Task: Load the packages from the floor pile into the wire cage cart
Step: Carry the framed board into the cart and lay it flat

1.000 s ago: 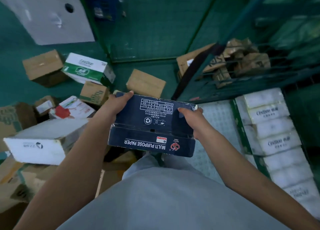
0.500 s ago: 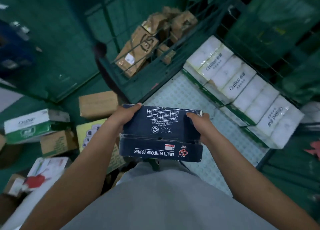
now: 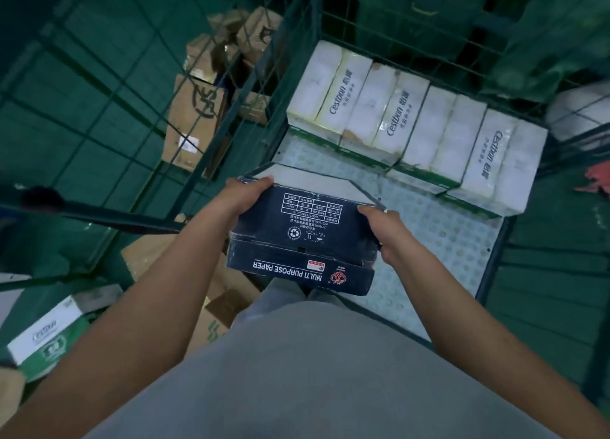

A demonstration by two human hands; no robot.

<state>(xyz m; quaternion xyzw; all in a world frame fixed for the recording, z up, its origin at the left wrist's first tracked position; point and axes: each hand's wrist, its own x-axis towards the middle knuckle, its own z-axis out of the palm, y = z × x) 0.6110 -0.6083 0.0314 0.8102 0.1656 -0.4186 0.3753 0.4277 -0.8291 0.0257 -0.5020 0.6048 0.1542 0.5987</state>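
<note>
Loose packages [image 3: 49, 336] still lie on the floor at left, so much remains. The left hand [image 3: 244, 196] and right hand [image 3: 384, 229] grip opposite ends of a dark paper box [image 3: 303, 240] above the cart floor [image 3: 429, 237]; a tissue-pack row [image 3: 412, 121] already fills its far side, leaving the near floor open.

Warehouse or parcel-sorting depot. Evidence: green wire cage cart [image 3: 297, 85] holding a row of wrapped tissue packs [image 3: 416, 121]; neighbouring cage [image 3: 109, 115] with taped cardboard cartons [image 3: 194, 121]; loose boxes [image 3: 49, 336] piled on green floor [image 3: 544, 306].
</note>
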